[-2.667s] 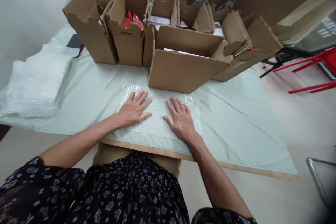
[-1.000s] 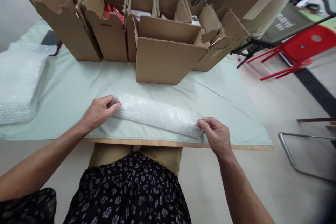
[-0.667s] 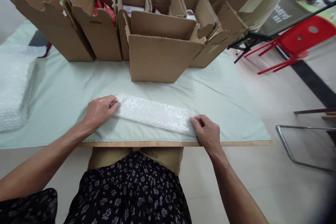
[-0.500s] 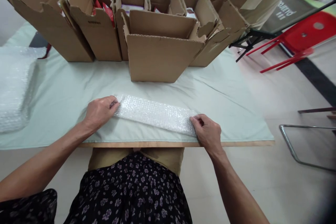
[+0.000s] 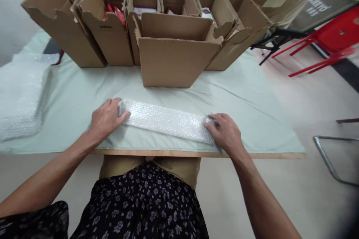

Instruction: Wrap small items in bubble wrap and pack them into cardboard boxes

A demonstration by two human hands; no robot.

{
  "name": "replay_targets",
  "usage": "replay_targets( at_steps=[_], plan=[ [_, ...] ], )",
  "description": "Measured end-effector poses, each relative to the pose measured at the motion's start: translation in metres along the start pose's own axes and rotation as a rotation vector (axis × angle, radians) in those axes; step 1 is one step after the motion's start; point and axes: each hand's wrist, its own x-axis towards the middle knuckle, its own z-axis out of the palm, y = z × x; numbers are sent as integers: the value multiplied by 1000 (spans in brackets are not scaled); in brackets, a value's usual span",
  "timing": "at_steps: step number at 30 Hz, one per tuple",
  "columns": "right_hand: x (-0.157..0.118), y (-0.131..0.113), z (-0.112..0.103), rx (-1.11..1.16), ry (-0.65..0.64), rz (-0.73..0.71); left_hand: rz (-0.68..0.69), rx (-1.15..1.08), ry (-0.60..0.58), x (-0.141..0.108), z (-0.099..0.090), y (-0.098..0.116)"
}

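Observation:
A long, narrow folded strip of bubble wrap [image 5: 165, 121] lies slantwise on the cloth-covered table, its right end nearer the front edge. My left hand [image 5: 105, 119] holds the left end, thumb on top and fingers curved around the far corner. At the opposite end, my right hand [image 5: 226, 132] grips the strip between thumb and fingers. The undersides of both ends are hidden by my hands. Just beyond the strip stands an open-topped cardboard box [image 5: 176, 63].
Several cardboard bins [image 5: 117, 41] holding packets and bottles line the back of the table [image 5: 252, 119]. A stack of bubble wrap [image 5: 21, 97] lies at the left. Off to the right are a red chair [image 5: 336, 33] and a metal-framed seat leg [image 5: 322, 157].
My fingers have loosened from tight pinches into wider grips around the strip's ends. The strip stays in nearly the same place; the view has shifted slightly.

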Motion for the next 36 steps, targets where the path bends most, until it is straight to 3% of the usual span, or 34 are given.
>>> replay_targets(
  at_steps=[3, 6, 9, 13, 18, 22, 26, 29, 33, 36],
  plan=[
    [8, -1, -1, 77, -38, -44, -58, -26, -128, 6, -8, 2],
    [11, -9, -4, 195, -64, 11, -71, -52, -203, 13, -11, 1],
    [4, -19, -12, 336, -109, 110, -10, -124, -200, 16, -11, -6],
    [-14, -35, -23, 579, -153, 139, 75, -322, -147, 24, -20, -21],
    [-41, -87, -20, 906, -457, 120, 58, -173, 9, 54, -58, -33],
    [-52, -144, 4, 991, -703, 26, 151, -10, 2, 101, -74, -26],
    [-47, -185, 29, 882, -775, -112, 168, 21, -10, 151, -57, -13],
    [-41, -198, 39, 806, -719, -173, 206, 26, 61, 159, -35, -7],
    [-37, -198, 42, 805, -733, -138, 352, -76, 255, 112, -3, -6],
    [-31, -194, 40, 847, -820, -116, 554, -107, 205, 65, 19, -11]
  ],
)
